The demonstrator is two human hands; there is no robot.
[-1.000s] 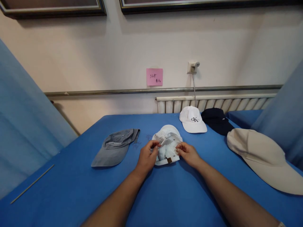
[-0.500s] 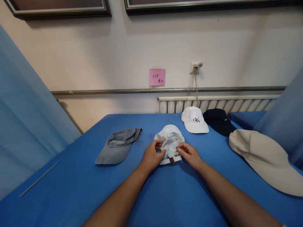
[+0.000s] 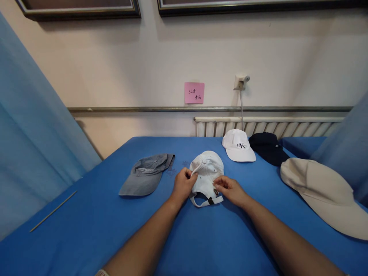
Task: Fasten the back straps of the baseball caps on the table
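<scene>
Pale cap (image 3: 207, 179), centre of frame, strap (image 3: 220, 199) lowermost; clamped at left in the fingers of the left hand (image 3: 183, 184), met at right by fingertips of the right hand (image 3: 232, 189), pinched or merely touched, unclear. On blue table (image 3: 94, 234): grey cap (image 3: 145, 175), left of centre; white cap (image 3: 235, 145) and dark cap (image 3: 266, 147), right of centre; beige cap (image 3: 319, 188), far right.

Left of the bluish-white cap (image 3: 206, 180) is a grey cap (image 3: 145, 177); right of it, a beige cap (image 3: 323, 191), navy cap (image 3: 266, 148) and black-lettered white cap (image 3: 233, 142).
</scene>
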